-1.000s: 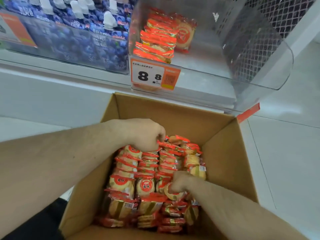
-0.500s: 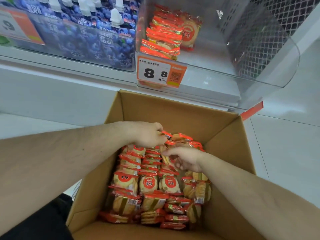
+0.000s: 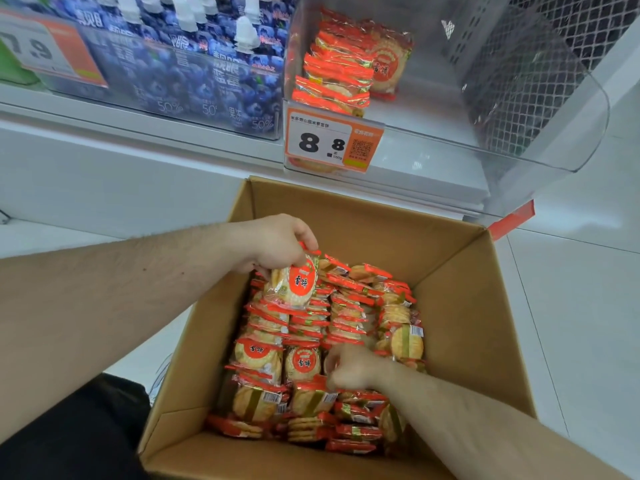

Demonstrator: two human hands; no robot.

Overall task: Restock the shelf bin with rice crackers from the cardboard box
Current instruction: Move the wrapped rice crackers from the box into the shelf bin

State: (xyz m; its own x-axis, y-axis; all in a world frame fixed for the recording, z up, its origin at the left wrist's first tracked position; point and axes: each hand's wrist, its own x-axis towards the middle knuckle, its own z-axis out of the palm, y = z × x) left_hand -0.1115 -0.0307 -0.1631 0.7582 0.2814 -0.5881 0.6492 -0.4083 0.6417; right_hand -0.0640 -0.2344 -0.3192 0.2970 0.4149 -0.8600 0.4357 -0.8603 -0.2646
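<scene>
The rice cracker packet [image 3: 292, 284] hung upright from the left hand [image 3: 277, 244], which pinched its crimped red top edge just above the packed rows in the cardboard box [image 3: 460, 306]. Such a packet looked light and crackly, its film probably slick, and the crackers inside likely brittle, so the sealed edge or a flat hold across both faces seemed the safest place to take it, not a squeeze on the middle. The right hand [image 3: 349, 370] lay lower in the box, fingers curled down among the packets; blur kept me from telling whether it gripped one. Beyond the box stood the clear shelf bin [image 3: 519, 109], holding a small stack of packets at its left, with a price tag [image 3: 332, 142] on its front.
</scene>
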